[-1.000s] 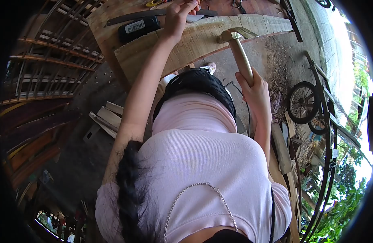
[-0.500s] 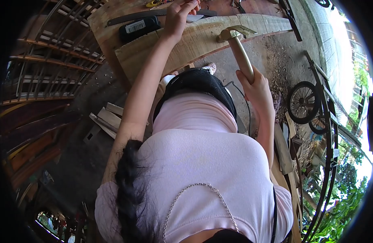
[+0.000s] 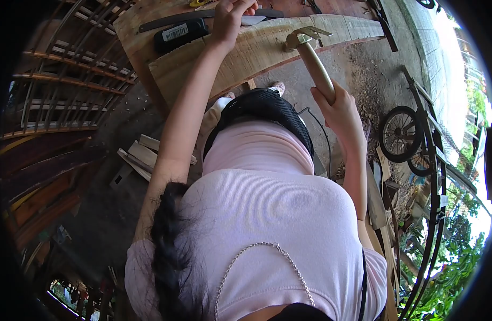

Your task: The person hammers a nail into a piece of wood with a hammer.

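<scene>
My right hand (image 3: 340,109) is wrapped round the handle of a claw hammer (image 3: 316,64). The hammer's head lies over the near part of the wooden bench, its claw pointing right. At the top of the view, my left hand (image 3: 230,20) is raised over the bench with its fingers curled and pressed together; what they hold, if anything, is too small to make out. Beside my left hand are a black case with a white label (image 3: 180,35) and a long dark metal blade (image 3: 165,22). A pale board (image 3: 198,64) forms the bench's near edge.
A yellow object (image 3: 199,2) sits at the bench's far edge. Wood offcuts (image 3: 141,155) lie on the floor at the left. A wheel (image 3: 401,134) and a metal frame (image 3: 431,160) stand at the right. A black cable (image 3: 323,128) hangs near my waist.
The hammer's head has shifted slightly left and up, and my right forearm has moved a little outward. My left hand has moved slightly left.
</scene>
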`<control>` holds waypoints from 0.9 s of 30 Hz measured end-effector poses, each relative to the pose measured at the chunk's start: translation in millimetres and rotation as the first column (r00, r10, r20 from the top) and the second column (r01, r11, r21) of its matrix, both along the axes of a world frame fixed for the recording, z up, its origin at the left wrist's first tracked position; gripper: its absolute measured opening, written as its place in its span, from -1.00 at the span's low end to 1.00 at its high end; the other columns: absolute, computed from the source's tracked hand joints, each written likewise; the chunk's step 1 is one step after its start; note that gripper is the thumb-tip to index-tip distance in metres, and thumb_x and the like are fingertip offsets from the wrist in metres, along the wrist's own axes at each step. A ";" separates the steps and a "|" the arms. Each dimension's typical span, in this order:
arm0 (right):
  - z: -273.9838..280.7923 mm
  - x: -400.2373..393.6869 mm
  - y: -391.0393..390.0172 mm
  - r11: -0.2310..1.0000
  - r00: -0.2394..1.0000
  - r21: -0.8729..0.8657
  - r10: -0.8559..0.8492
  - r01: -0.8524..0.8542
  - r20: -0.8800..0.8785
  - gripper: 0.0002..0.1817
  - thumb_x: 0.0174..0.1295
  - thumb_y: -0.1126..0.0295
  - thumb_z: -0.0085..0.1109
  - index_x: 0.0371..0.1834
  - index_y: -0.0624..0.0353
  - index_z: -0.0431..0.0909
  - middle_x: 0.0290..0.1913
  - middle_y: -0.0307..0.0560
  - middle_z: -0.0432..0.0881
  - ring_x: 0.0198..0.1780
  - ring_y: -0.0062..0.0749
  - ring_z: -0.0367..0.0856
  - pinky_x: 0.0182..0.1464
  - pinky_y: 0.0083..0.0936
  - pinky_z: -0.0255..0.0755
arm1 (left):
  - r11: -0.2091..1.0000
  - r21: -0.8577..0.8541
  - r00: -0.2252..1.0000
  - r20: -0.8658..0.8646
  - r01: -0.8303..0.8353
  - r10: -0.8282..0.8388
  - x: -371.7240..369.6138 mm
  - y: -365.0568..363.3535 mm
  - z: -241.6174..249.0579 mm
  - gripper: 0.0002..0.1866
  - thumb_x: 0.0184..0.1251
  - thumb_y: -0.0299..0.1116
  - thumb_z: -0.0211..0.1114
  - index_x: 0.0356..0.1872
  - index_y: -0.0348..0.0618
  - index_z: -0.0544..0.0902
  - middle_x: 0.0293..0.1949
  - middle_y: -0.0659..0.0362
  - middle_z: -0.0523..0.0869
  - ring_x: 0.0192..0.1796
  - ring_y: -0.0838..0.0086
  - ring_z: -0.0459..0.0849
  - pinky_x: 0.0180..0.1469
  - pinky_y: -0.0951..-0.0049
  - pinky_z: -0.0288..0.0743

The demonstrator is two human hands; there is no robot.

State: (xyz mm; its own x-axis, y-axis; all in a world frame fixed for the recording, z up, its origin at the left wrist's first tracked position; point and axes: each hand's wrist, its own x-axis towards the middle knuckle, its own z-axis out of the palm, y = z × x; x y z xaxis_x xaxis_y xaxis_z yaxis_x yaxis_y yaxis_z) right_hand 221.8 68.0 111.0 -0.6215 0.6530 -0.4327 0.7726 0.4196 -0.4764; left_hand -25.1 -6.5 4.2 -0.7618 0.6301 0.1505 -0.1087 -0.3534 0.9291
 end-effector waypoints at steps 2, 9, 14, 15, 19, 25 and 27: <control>1.5 1.5 0.6 1.000 1.000 -0.005 0.006 -0.006 -0.003 -0.67 0.18 0.15 0.14 -0.22 0.22 0.54 -0.48 0.18 0.59 -0.37 0.07 0.61 -0.25 -0.18 0.40 | 1.000 -0.012 0.999 -0.018 -0.028 0.027 -0.8 0.7 -1.2 -0.78 0.30 -0.26 0.10 -0.46 -0.18 0.50 -0.49 0.26 0.50 -0.39 0.55 0.48 -0.21 0.47 0.38; 3.5 15.3 11.9 0.992 0.996 -0.090 -0.084 0.083 -0.011 -0.66 0.17 0.13 0.18 -0.26 0.23 0.54 -0.64 -0.05 0.52 -0.65 -0.37 0.52 -0.51 -0.38 0.36 | 0.993 -0.112 0.999 0.002 -0.042 0.043 2.9 -3.1 5.5 -0.79 0.32 -0.26 0.10 -0.43 -0.16 0.53 -0.48 0.26 0.52 -0.40 0.56 0.47 -0.27 0.51 0.34; -6.0 6.1 51.3 0.986 0.968 0.010 -0.161 0.166 -0.192 -0.60 0.17 0.05 0.21 -0.28 0.23 0.54 -0.70 -0.17 0.46 -0.69 -0.51 0.46 -0.59 -0.49 0.32 | 1.000 -0.007 0.999 -0.034 0.005 -0.005 3.7 -3.6 3.5 -0.84 0.34 -0.32 0.12 -0.35 -0.18 0.54 -0.41 0.20 0.59 -0.36 0.59 0.51 -0.22 0.55 0.39; -9.8 2.2 63.8 0.985 0.968 0.067 -0.144 0.161 -0.206 -0.57 0.16 0.01 0.20 -0.28 0.22 0.54 -0.69 -0.15 0.47 -0.67 -0.46 0.49 -0.56 -0.46 0.35 | 0.999 0.048 1.000 -0.004 0.022 -0.022 4.5 -3.2 1.0 -0.86 0.33 -0.39 0.12 -0.26 -0.23 0.58 -0.32 0.13 0.69 -0.31 0.60 0.58 -0.16 0.57 0.45; -25.5 -15.5 114.3 0.950 0.988 0.286 -0.097 0.129 -0.123 -0.50 0.15 -0.11 0.15 -0.26 0.18 0.56 -0.59 -0.05 0.56 -0.51 -0.23 0.60 -0.39 -0.33 0.44 | 1.000 -0.004 0.999 -0.036 0.013 -0.013 3.7 -3.0 0.3 -0.87 0.36 -0.41 0.13 -0.19 -0.23 0.58 -0.27 0.08 0.70 -0.29 0.56 0.58 -0.13 0.54 0.44; -48.6 -33.9 170.3 0.878 0.992 0.466 -0.077 0.115 -0.100 -0.46 0.17 -0.19 0.03 -0.11 0.06 0.55 -0.36 0.15 0.66 -0.19 0.03 0.65 -0.14 -0.18 0.47 | 0.999 -0.024 0.999 -0.002 0.033 -0.033 4.7 -2.1 4.4 -0.89 0.34 -0.43 0.16 -0.23 -0.26 0.56 -0.31 0.14 0.65 -0.28 0.58 0.54 -0.12 0.56 0.40; -50.1 -38.1 181.8 0.849 0.996 0.522 -0.094 0.087 -0.014 -0.48 0.18 -0.16 0.05 -0.04 0.03 0.52 -0.33 0.13 0.67 -0.17 0.03 0.65 -0.13 -0.16 0.49 | 0.998 -0.056 1.000 -0.003 0.023 -0.023 3.1 -1.8 3.5 -0.88 0.31 -0.41 0.22 -0.24 -0.24 0.56 -0.33 0.15 0.68 -0.29 0.60 0.58 -0.14 0.58 0.45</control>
State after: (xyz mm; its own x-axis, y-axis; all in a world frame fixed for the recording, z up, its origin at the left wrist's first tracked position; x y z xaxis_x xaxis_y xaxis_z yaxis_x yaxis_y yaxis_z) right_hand 183.7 249.8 60.9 -0.5459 0.8376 -0.0200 0.8233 0.5319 -0.1982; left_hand -22.0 -8.3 7.8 -0.7467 0.6548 0.1173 -0.1131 -0.2986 0.9476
